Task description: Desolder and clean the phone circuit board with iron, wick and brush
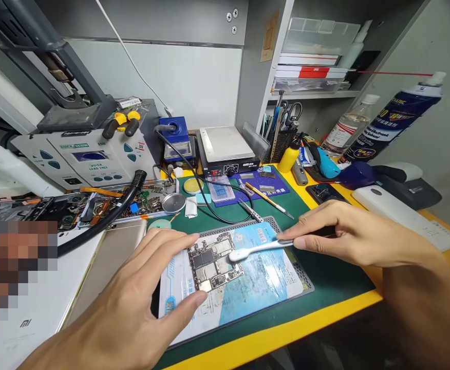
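Observation:
A bare phone circuit board (204,259) lies flat on a blue and white printed plate (256,298). My left hand (136,293) spans the board's left side, index fingertip at its upper corner and thumb at its lower corner, holding it there. Between the thumb and fingers of my right hand (336,234) is the dark-ended handle of a white toothbrush (261,248). The brush head rests over the board's right part, bristles facing down and mostly hidden. Under the plate are a grey perforated pad and a green mat (336,272).
A hot air station (86,159) and black hose (105,231) stand left, near loose boards and white phones (24,298). Behind are a soldering iron holder (174,136) and heating plate (228,146). A craft knife (267,198), bottles and a spray can (394,123) sit right.

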`<state>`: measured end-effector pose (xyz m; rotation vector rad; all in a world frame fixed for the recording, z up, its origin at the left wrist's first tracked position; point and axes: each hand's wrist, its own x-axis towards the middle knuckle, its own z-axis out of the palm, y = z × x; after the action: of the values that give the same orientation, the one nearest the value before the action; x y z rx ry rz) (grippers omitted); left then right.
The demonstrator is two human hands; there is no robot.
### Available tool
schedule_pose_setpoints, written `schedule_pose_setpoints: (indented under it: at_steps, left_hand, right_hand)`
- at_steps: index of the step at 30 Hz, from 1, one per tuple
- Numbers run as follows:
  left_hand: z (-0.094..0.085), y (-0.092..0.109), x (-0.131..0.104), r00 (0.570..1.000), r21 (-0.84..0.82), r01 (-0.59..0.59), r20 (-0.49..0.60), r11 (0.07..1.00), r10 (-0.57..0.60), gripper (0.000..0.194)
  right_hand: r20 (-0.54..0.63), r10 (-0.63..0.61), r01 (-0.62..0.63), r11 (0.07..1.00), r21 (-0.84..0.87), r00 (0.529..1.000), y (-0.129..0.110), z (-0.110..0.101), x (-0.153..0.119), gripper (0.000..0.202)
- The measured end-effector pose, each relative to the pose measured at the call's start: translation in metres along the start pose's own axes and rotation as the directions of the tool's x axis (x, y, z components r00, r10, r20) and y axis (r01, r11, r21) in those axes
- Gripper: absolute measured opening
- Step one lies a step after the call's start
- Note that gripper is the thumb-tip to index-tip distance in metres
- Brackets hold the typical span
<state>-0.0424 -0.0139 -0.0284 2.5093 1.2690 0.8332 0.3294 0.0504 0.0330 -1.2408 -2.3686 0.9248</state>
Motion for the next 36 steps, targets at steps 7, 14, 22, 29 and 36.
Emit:
schedule_pose_setpoints:
  at_steps: [7, 14, 22, 29, 36]
  left_hand:
    - [-0.001, -0.001, 0.003, 1.0, 0.026, -0.029, -0.006, 0.999, 0.029, 0.051]
    - [0.002, 0.0, 0.001, 0.996, 0.072, -0.045, -0.068, 0.996, 0.05, 0.051]
    - [0.006, -0.002, -0.002, 0.995, 0.07, -0.03, -0.088, 0.997, 0.036, 0.054]
    - [0.004, 0.0, -0.004, 0.993, 0.056, -0.042, -0.106, 0.998, 0.048, 0.053]
    - [0.006, -0.001, 0.002, 0.995, 0.061, -0.042, -0.092, 0.997, 0.047, 0.053]
  right_hand:
    - [0.004, 0.089, -0.089, 0.996, -0.027, 0.996, 0.007, 0.006, 0.012, 0.03]
    - [0.023, -0.007, 0.008, 1.0, -0.016, 1.0, 0.003, 0.003, 0.013, 0.026]
    - [-0.036, 0.064, -0.064, 0.998, 0.005, 0.997, 0.007, 0.008, 0.019, 0.032]
    - [-0.042, 0.083, -0.084, 0.996, -0.019, 0.996, 0.0, 0.017, 0.023, 0.034]
    - [-0.001, 0.119, -0.119, 0.992, -0.041, 0.993, 0.008, 0.009, 0.018, 0.036]
